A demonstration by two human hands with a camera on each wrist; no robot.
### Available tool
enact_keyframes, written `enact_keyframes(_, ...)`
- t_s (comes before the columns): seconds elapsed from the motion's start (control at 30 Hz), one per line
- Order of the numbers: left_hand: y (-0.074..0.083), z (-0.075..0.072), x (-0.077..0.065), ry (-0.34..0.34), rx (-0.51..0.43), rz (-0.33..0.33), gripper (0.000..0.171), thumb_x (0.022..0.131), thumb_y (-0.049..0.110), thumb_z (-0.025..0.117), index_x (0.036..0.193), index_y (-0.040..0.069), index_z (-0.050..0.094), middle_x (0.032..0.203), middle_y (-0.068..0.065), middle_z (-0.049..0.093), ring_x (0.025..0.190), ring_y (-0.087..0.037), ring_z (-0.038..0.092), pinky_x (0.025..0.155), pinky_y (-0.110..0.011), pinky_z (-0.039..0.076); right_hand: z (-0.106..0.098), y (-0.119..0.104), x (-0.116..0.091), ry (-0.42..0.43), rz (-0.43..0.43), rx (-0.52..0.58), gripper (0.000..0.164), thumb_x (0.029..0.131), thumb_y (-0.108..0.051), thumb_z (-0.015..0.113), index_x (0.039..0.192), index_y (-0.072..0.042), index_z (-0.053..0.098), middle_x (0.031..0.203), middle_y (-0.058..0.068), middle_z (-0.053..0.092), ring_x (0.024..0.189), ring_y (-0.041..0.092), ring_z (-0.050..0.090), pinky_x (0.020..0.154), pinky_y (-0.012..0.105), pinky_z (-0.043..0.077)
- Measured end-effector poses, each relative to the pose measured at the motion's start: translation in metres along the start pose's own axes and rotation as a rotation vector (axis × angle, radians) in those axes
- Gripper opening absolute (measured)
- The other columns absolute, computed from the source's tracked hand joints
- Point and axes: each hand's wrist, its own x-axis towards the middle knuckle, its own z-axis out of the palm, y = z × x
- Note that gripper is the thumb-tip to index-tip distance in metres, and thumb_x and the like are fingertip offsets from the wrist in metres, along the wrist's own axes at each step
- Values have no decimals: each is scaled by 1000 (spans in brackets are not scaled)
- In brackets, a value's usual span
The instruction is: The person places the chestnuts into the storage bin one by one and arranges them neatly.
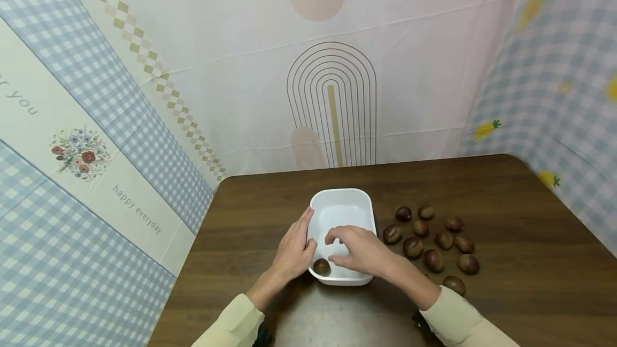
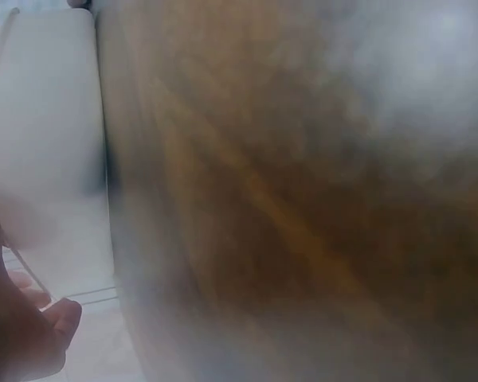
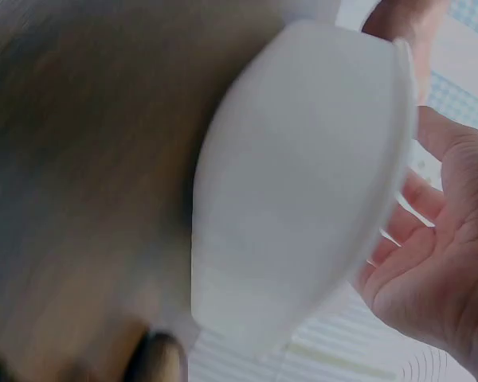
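Note:
A white tray (image 1: 339,281) with rounded corners stands on the table, with one brown chestnut (image 1: 321,267) in its near left corner. My left hand (image 1: 293,249) rests along the tray's left side, fingers stretched out against the rim and thumb at the edge. Over the tray, my right hand (image 1: 361,250) has its fingers and thumb bent but apart, and I see nothing held between them. In the right wrist view the right hand (image 3: 454,247) is beyond the rim of the tray (image 3: 295,183), its fingers partly hidden. The left wrist view shows the left hand (image 2: 24,334) beside the tray (image 2: 44,119).
Several loose chestnuts (image 1: 434,260) lie on the brown wooden table (image 1: 255,213), right of the tray and around the right forearm. Patterned cloths (image 1: 231,95) hang behind and beside the table. A blurred chestnut (image 3: 158,358) shows low in the right wrist view.

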Motion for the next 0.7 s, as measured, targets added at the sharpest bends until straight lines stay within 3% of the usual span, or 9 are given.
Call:
enact_keyframes(0.2,-1,2,6,1,8,6,72,90,10,56,160,1,43,167,-12,43,145,-33,50,112,-53,45,-29,14,-18,196,-14,-18,26,88,-15,86,111,-13,73,109,-2,74,97,20,69,80,37,58)
enact_keyframes(0.33,0,3,10,-7,-1,-3,72,90,11,55,161,1,42,167,-11,42,146,-33,49,113,-53,44,-49,28,-32,276,14,9,28,89,-9,84,115,-11,73,111,-1,73,88,17,67,70,32,57)
enact_keyframes(0.53,-1,5,15,-11,0,3,72,92,12,54,161,2,41,167,-11,42,146,-33,49,114,-53,44,-68,52,-54,314,110,22,29,92,-3,80,119,-7,72,109,3,73,93,20,68,75,38,59)
enact_keyframes(0.7,-2,8,19,-14,-1,10,72,92,12,54,162,1,40,168,-11,41,147,-33,47,116,-51,42,-67,70,-69,266,197,28,30,92,-4,79,121,-5,73,112,9,74,99,29,70,82,50,59)
